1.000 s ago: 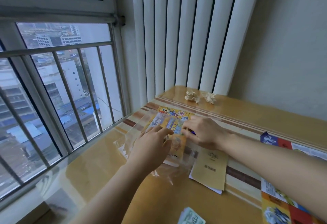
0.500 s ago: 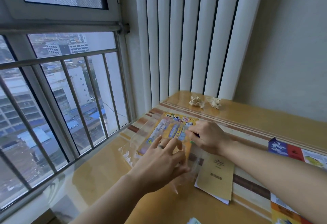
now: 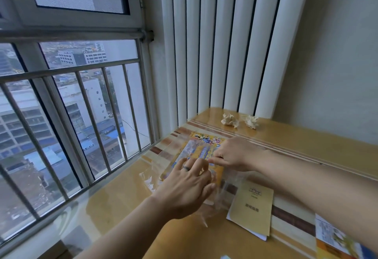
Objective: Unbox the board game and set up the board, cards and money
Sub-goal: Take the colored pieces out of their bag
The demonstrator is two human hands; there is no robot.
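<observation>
Since a second ago the left hand [image 3: 184,189] has slid back toward me, its fingers [image 3: 187,167] splayed flat to pin the clear sleeve [image 3: 152,179] to the worktop [image 3: 122,203], while the right hand [image 3: 235,154] pinches the yellow card sheet [image 3: 202,148] just beyond them, I judge to draw it out.
</observation>
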